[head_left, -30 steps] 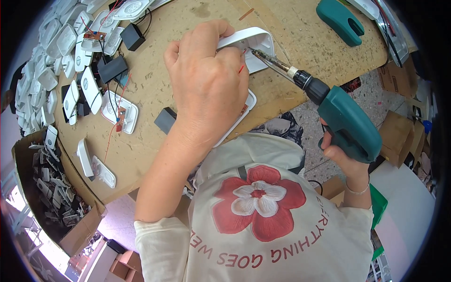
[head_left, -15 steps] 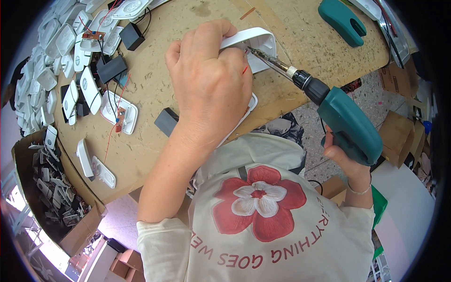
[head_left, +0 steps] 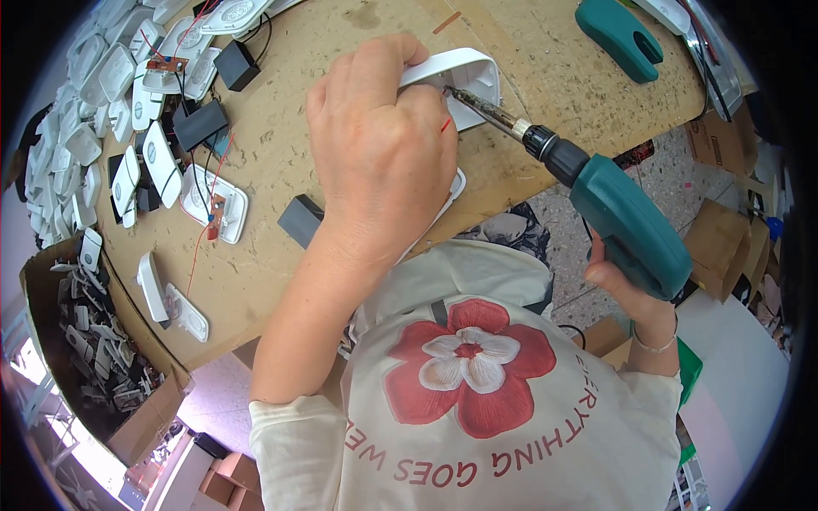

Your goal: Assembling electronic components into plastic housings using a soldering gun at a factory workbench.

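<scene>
Gripping the teal soldering iron (head_left: pixel 632 226), right hand (head_left: pixel 620 288) wraps its handle, right of the white housing (head_left: pixel 460 61); probably hot-tipped, so handle only. Left hand (head_left: pixel 383 140) holds the housing's left side over the bench (head_left: pixel 545 60), fingertips hidden. Red wire (head_left: pixel 446 125) on its near side: likely fragile. Housing: likely light, stiff, slick; take by rim.

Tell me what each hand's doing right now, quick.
Left hand: closed, holding the white plastic housing; fingertips partly hidden.
Right hand: closed, holding the green soldering iron.
</scene>
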A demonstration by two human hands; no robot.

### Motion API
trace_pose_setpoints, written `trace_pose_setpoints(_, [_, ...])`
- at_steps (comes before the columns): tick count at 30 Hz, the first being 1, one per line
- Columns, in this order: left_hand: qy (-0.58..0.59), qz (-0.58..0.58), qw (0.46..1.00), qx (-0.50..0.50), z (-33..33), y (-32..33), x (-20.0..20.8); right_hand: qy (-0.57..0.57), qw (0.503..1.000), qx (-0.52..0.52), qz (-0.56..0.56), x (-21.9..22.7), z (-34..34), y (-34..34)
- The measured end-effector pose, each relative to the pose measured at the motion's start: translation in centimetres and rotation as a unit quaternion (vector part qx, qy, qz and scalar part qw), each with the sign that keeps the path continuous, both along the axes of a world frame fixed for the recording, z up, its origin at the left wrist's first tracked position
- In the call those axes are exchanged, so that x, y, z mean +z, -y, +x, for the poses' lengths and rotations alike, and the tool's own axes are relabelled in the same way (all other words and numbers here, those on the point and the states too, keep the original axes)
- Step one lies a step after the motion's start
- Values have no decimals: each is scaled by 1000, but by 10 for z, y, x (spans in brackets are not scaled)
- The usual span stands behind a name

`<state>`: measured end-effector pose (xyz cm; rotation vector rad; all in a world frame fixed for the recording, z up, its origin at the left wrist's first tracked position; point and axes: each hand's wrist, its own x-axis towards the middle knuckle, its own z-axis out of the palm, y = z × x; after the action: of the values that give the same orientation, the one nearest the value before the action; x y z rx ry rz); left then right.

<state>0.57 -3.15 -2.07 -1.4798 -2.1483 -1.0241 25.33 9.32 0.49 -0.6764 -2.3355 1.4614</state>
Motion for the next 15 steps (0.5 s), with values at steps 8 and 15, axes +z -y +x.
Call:
trace_pose_setpoints(8, [3, -1, 1000, 0, 1, 0, 1, -7, 996, 47, 74, 10, -12, -2])
trace_pose_setpoints(15, [0, -2, 1000, 4, 1, 0, 1, -1, 997, 42, 60, 9, -11, -1])
